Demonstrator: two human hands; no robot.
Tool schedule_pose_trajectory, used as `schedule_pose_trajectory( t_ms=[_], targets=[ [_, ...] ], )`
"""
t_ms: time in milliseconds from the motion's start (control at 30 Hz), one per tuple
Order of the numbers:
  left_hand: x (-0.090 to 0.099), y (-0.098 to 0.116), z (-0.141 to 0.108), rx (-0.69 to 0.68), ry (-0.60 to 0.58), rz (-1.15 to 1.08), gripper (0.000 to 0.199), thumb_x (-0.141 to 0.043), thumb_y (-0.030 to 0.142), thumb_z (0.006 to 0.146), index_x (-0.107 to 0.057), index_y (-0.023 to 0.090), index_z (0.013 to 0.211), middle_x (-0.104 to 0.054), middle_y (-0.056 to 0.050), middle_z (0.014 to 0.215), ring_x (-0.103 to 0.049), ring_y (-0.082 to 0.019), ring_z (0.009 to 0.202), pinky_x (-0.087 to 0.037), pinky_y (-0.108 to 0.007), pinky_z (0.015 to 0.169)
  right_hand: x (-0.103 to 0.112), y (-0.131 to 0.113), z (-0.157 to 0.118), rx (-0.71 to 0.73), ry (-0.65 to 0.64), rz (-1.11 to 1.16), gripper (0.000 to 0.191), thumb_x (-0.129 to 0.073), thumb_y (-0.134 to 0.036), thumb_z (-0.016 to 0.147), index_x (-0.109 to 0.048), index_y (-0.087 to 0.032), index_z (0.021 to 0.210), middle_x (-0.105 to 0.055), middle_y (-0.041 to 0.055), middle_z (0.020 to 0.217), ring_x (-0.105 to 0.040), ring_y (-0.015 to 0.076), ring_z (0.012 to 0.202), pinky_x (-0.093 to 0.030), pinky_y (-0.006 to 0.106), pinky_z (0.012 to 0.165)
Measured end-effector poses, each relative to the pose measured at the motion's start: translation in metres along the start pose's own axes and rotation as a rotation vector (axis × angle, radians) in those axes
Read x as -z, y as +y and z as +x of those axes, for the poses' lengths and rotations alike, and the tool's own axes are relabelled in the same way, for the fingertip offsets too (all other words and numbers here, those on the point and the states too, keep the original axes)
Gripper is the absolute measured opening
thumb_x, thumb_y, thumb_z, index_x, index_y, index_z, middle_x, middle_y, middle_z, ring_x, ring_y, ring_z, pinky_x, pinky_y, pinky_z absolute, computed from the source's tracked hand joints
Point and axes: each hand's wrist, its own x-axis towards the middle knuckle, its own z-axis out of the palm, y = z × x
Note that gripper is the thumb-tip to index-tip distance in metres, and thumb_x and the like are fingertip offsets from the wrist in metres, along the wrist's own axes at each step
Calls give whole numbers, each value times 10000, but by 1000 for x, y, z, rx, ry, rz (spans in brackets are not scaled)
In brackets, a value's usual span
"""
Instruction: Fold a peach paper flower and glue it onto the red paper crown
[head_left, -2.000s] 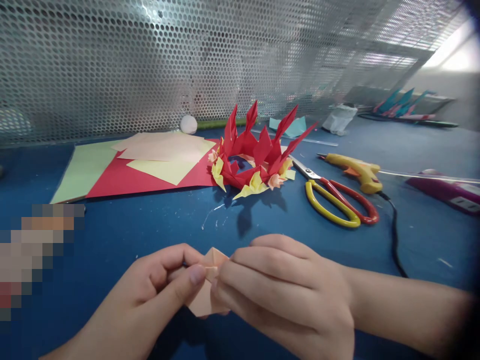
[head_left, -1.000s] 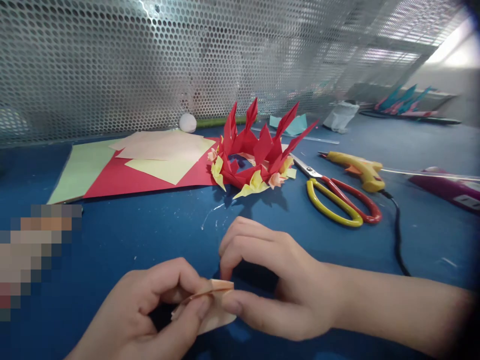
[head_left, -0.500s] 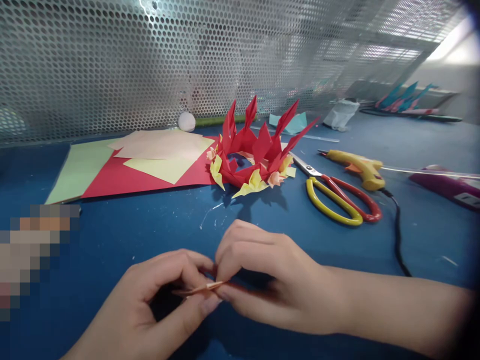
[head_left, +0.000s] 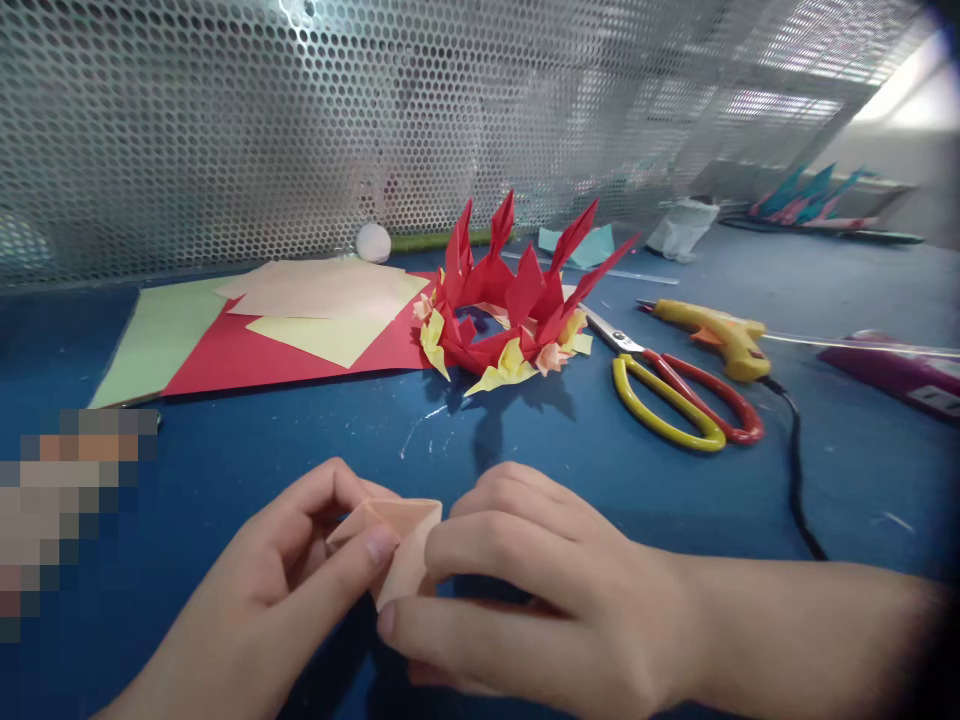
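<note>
Between my hands is a small folded piece of peach origami paper [head_left: 411, 535], its creased flaps turned up towards me. My left hand [head_left: 300, 560] pinches its left side, thumb on the front face and fingers behind. From the right, my right hand [head_left: 540, 590] grips the paper's lower right edge between thumb and fingers. Just beyond stands a red paper crown [head_left: 491, 345] with tall pointed spikes, yellow folded leaves and small peach flowers around its base.
Left of the crown lie stacked sheets of peach, yellow, red and green paper [head_left: 202, 350]. To its right are scissors [head_left: 667, 400], a yellow glue gun [head_left: 712, 335] with a black cord, and a purple object [head_left: 892, 370]. A perforated metal panel [head_left: 300, 130] rises behind.
The folded peach paper has been tilted from edge-on to show its flaps. My right hand has shifted down, its thumb now at the paper's lower corner.
</note>
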Motion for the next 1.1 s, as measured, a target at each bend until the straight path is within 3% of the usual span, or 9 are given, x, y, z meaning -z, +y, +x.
schedule_pose_trajectory(
  t_ms=[133,333,433,567,733,867,967,1100],
  targets=[
    [0,-2,1,-42,-6,-78,283,-829,391,760,-654,239,599,-723,63,773,-635,-116,720,-513,-151,666,-1,-1,1,-51,-52,-35,206,-602,-146,1032,-767,-139,908,-787,24,938,-650,127,756,-512,263,713],
    [2,-4,4,-72,-25,-103,257,-839,322,759,-669,243,582,-724,67,717,-640,-105,694,-511,-136,658,-1,2,-2,-36,-22,-79,184,-631,-189,1015,-753,-137,887,-772,57,930,-661,161,798,-546,294,746],
    [5,-9,6,-108,-65,-73,267,-826,375,806,-679,250,621,-715,55,688,-637,-114,679,-522,-146,661,-3,2,-3,-149,31,49,128,-625,-162,1005,-725,-138,928,-744,58,924,-660,132,786,-570,251,758],
    [6,-10,10,-161,-80,-23,229,-830,354,807,-705,260,640,-701,60,681,-648,-117,678,-543,-148,661,-6,1,-2,-342,104,175,127,-637,-160,970,-653,-177,845,-660,28,835,-646,115,760,-587,196,721],
    [-1,-1,5,-105,-3,20,249,-881,271,661,-659,241,552,-592,91,577,-567,-87,573,-498,-123,560,-7,2,-3,-401,98,206,135,-676,-169,955,-625,-171,831,-656,55,974,-669,108,839,-593,177,812],
    [-8,6,0,18,78,-37,256,-891,226,534,-636,221,505,-584,98,525,-517,-67,526,-451,-121,524,-8,2,-7,-390,80,263,161,-691,-200,986,-618,-173,845,-671,30,920,-678,94,878,-570,124,845],
    [-11,8,-1,53,75,-27,238,-863,220,525,-625,221,512,-624,90,516,-539,-72,523,-449,-132,524,-7,1,-8,-400,67,291,160,-690,-221,992,-612,-181,858,-673,20,889,-670,91,817,-579,131,787],
    [-15,9,-2,-22,82,55,110,-785,205,565,-682,243,567,-643,98,540,-569,-76,534,-475,-132,542,-6,0,-8,-391,27,340,122,-636,-191,1021,-628,-175,900,-686,38,896,-684,107,818,-585,157,765]
  ],
)
